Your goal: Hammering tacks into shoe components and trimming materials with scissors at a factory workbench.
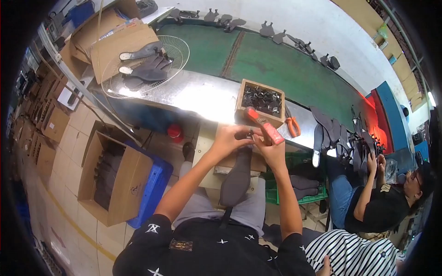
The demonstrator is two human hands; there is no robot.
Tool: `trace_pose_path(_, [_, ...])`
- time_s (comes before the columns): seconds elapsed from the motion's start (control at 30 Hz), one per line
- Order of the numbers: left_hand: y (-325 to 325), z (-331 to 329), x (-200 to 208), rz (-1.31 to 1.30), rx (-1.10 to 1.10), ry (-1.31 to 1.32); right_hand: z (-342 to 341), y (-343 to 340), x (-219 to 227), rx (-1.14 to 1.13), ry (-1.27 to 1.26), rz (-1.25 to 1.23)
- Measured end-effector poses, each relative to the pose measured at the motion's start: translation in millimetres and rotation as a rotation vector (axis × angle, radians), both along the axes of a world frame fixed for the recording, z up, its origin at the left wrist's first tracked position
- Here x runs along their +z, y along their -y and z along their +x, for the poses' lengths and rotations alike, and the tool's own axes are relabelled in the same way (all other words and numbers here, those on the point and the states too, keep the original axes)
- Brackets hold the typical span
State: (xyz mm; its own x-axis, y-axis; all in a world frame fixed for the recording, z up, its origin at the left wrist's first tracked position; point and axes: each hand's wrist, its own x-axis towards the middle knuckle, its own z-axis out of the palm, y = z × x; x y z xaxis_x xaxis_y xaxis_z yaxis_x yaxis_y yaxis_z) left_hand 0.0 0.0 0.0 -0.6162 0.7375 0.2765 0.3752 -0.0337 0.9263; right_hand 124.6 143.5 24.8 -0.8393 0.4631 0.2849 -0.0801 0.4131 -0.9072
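Observation:
A dark grey sandal sole (236, 177) lies lengthwise in front of me above my lap, its wide end toward my body. At its narrow far end my left hand (228, 140) is closed, fingers pinching a small dark part there. My right hand (271, 154) is closed on a hammer with a red head (264, 125); most of its handle is hidden by the hand. The right fingertips also meet the left ones at the sole's end. Under the sole is a pale work block (208, 149) with a brown piece on it.
Beyond my hands stands a wooden box (241, 99) of small dark parts, with orange-handled pliers (293, 126) beside it. A wire basket (103, 85) holds sandals. Past the metal ledge runs a green conveyor (285, 69). A carton (115, 209) stands left; co-workers (382, 202) sit right.

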Motion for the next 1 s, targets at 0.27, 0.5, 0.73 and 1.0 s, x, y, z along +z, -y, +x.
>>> trace_pose_path(0.27, [14,-17,8,0.011,-0.001,-0.052,-11,7,22,0.135,-0.111,0.442])
trace_pose_path(0.5, [16,-14,12,-0.063,-0.003,0.056,-5,8,12,0.131,-0.047,0.454])
trace_pose_path(0.73, [14,-14,10,-0.023,0.003,0.015,-7,14,17,0.051,-0.082,0.414])
trace_pose_path(1.0, [17,-15,2,0.001,-0.012,0.032,-9,23,23,0.069,-0.085,0.308])
